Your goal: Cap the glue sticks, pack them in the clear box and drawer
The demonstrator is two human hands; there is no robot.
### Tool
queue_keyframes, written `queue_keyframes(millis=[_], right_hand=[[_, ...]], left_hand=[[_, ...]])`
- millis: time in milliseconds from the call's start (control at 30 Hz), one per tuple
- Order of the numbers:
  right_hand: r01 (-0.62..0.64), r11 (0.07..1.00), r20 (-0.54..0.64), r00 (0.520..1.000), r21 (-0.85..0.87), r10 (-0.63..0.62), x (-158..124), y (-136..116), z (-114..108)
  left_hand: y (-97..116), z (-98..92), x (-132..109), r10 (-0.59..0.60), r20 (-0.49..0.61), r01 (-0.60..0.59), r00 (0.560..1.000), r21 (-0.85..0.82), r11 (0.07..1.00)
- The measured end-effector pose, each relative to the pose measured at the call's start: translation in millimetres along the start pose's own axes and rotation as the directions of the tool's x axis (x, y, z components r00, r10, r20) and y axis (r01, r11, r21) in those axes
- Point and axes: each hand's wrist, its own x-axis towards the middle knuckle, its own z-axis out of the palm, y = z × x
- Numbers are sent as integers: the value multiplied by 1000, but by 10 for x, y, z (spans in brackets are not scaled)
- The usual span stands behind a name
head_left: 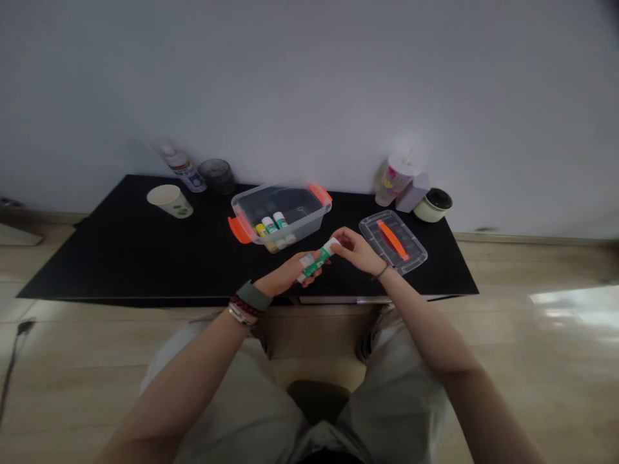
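A green and white glue stick (319, 259) is held above the front edge of the black table (120, 258). My left hand (294, 272) is wrapped round its lower body. My right hand (355, 248) pinches its white cap end. Just behind the hands stands a clear plastic box (283, 216) with orange latches; several more sticks with white caps lie inside it at the front. The box's clear lid (393, 240) with an orange handle lies flat on the table to the right of my right hand.
A paper cup (170, 200), a tilted bottle (182, 167) and a dark glass jar (216, 175) stand at the back left. At the back right are a drink cup with a straw (395, 178), a small lilac box (412, 192) and a pale bowl (434, 205). Wooden floor surrounds the table.
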Motion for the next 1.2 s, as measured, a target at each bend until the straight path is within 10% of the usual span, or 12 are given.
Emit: queue_keyframes(millis=[167, 633, 900, 1067, 1200], right_hand=[[162, 938, -41, 982, -307, -183, -218, -274, 27], [121, 917, -94, 981, -380, -168, -233, -259, 184], [22, 933, -187, 978, -358, -95, -209, -300, 251], [170, 925, -27, 981, -340, -190, -298, -507, 137], [223, 878, 6, 970, -423, -244, -312, -579, 82]], left_hand=[[60, 64, -77, 9, 171, -20, 985, 62, 998], [-21, 294, -96, 412, -76, -214, 908, 761, 612], [-29, 296, -103, 427, -144, -193, 893, 735, 650], [90, 279, -150, 141, 146, -176, 979, 265, 948], [96, 331, -165, 142, 171, -175, 975, 196, 965]])
